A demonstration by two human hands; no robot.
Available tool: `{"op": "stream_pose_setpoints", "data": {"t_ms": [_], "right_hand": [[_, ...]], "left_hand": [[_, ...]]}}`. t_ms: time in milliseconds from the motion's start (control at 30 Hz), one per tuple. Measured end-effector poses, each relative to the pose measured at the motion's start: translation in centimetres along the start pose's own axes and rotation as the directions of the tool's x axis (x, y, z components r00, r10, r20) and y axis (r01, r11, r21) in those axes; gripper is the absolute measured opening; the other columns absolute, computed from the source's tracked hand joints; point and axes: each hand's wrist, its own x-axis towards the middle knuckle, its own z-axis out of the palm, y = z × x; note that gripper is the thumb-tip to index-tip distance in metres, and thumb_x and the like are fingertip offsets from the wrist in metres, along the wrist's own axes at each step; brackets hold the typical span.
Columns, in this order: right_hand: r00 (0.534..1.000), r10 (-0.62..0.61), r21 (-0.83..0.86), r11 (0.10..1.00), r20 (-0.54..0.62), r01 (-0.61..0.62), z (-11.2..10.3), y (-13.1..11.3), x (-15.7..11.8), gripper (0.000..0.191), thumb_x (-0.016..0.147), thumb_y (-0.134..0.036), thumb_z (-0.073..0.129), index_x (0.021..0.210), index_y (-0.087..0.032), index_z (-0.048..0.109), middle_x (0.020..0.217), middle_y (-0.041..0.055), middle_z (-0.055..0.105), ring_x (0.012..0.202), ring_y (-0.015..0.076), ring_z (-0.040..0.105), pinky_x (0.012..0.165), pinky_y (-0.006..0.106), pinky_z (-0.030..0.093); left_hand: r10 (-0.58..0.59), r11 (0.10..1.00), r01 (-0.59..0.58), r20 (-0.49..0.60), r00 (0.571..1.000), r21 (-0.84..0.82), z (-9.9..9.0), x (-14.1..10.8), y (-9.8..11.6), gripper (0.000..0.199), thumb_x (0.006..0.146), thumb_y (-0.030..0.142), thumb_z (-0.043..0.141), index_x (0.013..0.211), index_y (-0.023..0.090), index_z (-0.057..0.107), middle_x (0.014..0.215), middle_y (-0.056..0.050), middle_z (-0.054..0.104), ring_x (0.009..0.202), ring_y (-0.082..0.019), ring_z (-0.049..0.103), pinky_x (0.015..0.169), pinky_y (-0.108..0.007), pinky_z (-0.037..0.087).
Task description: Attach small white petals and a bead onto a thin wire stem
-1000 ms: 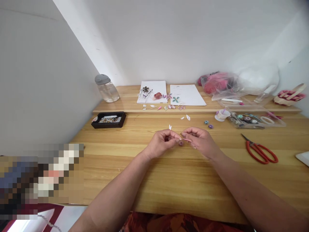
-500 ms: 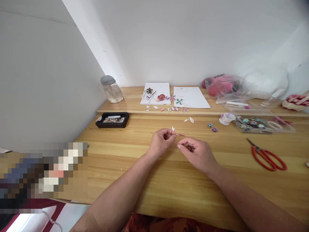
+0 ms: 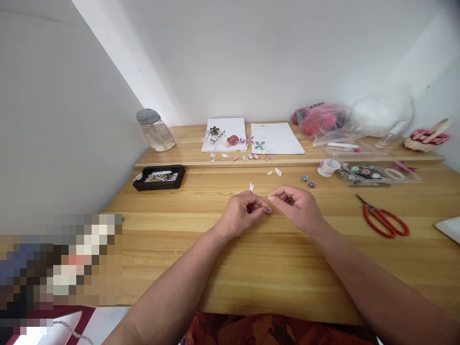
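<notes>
A person is sitting at a pale, grained wooden table (image 3: 251, 268), pinching a thin pink paper strip (image 3: 275, 210) between both sets of fingertips just above the tabletop. The left hand (image 3: 241, 214) is curling closed around the strip's small purple rolled coil (image 3: 268, 211), thumb and forefinger pressing it, while the right hand (image 3: 299, 207) is closing on the strip's free end; the two hands are almost touching. A tiny folded white paper petal (image 3: 252, 186) is lying just beyond the knuckles. Farther back, two white sheets (image 3: 280, 139) are carrying finished quilled flowers (image 3: 233, 140), with teardrop-shaped paper petals (image 3: 247, 157) scattering along the edge of a raised wooden ledge. A rounded glass jar (image 3: 155, 130) with a grey lid is standing at the left, near a shallow black tray (image 3: 160, 177) of small speckled bits. To the right, red-handled scissors (image 3: 383, 221) are lying flat, well apart from the hands, behind them a clear plastic box (image 3: 377, 173) of coloured coils and a crumpled transparent bag (image 3: 330, 122) of pink material.
</notes>
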Motion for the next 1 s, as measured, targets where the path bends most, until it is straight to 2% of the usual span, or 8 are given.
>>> {"op": "stream_pose_setpoints", "data": {"t_ms": [100,233,333,433,567,767,867,1000], "right_hand": [[0.991,0.118,0.108,0.986,0.059,-0.124,-0.2,0.4,0.5,0.024,0.077,-0.041,0.069,0.075,-0.017,0.069,0.060,0.0002,0.062,0.053,0.0108,0.049,0.051,0.025,0.036],[0.946,0.286,0.276,0.907,0.152,-0.319,0.2,1.1,0.5,0.030,0.070,-0.046,0.074,0.076,-0.017,0.066,0.062,0.0001,0.063,0.045,0.0064,0.040,0.044,0.023,0.029],[0.911,0.361,0.301,0.862,0.200,-0.408,0.8,1.3,0.2,0.033,0.069,-0.047,0.076,0.075,-0.017,0.062,0.063,-0.0003,0.062,0.044,0.0057,0.040,0.041,0.021,0.027],[0.897,0.375,0.266,0.862,0.233,-0.430,1.5,1.1,-0.3,0.030,0.070,-0.044,0.074,0.075,-0.018,0.060,0.063,-0.0013,0.060,0.045,0.0069,0.044,0.041,0.021,0.033],[0.907,0.333,0.156,0.912,0.258,-0.379,1.9,0.2,-1.0,0.024,0.076,-0.041,0.069,0.074,-0.018,0.062,0.062,-0.0015,0.059,0.047,0.0090,0.047,0.045,0.023,0.038],[0.979,0.113,-0.014,0.994,0.167,-0.112,1.6,-1.1,-1.8,0.017,0.081,-0.033,0.065,0.074,-0.018,0.068,0.063,-0.0018,0.058,0.054,0.0100,0.046,0.052,0.024,0.036],[0.990,0.059,-0.042,0.998,0.128,-0.054,1.2,-1.1,-1.6,0.017,0.083,-0.033,0.064,0.076,-0.019,0.070,0.063,-0.0017,0.060,0.054,0.0107,0.046,0.051,0.025,0.035],[0.998,0.013,-0.053,0.999,0.060,-0.009,0.4,-0.7,-0.9,0.018,0.083,-0.035,0.065,0.079,-0.019,0.071,0.069,0.0015,0.068,0.059,0.0132,0.053,0.056,0.026,0.039]], "left_hand": [[-0.063,0.990,0.065,0.016,0.998,-0.124,-0.1,0.1,0.1,0.017,0.079,0.031,0.072,0.081,0.014,0.073,0.077,-0.005,0.069,0.065,-0.011,0.054,0.061,-0.023,0.040],[-0.130,0.936,0.134,0.035,0.991,-0.326,-0.1,0.2,-0.2,0.026,0.079,0.038,0.073,0.085,0.013,0.071,0.080,-0.007,0.071,0.065,-0.011,0.056,0.061,-0.023,0.042],[-0.185,0.912,0.165,-0.018,0.983,-0.376,-0.2,0.4,-0.6,0.030,0.077,0.041,0.074,0.085,0.012,0.071,0.075,-0.005,0.069,0.057,-0.008,0.050,0.055,-0.021,0.038],[-0.232,0.906,0.185,-0.082,0.969,-0.381,-0.2,0.7,-1.1,0.031,0.075,0.042,0.075,0.082,0.012,0.070,0.068,-0.002,0.065,0.054,-0.007,0.047,0.053,-0.021,0.036],[-0.243,0.946,0.188,-0.191,0.951,-0.266,-0.1,0.7,-1.6,0.024,0.077,0.035,0.072,0.082,0.012,0.071,0.068,-0.002,0.065,0.055,-0.008,0.047,0.053,-0.022,0.036],[-0.084,0.993,0.103,-0.279,0.957,0.054,0.1,0.5,-1.7,0.009,0.078,0.021,0.066,0.080,0.015,0.071,0.073,-0.002,0.065,0.063,-0.010,0.053,0.059,-0.022,0.040],[-0.004,0.987,0.044,-0.242,0.970,0.157,0.1,0.3,-1.3,0.007,0.078,0.015,0.064,0.078,0.016,0.071,0.071,-0.002,0.063,0.065,-0.011,0.053,0.060,-0.022,0.040],[0.086,0.979,-0.064,-0.103,0.991,0.195,-0.1,0.0,-0.7,0.013,0.082,0.012,0.060,0.079,0.017,0.072,0.074,-0.002,0.064,0.068,-0.011,0.054,0.063,-0.023,0.040]]}}
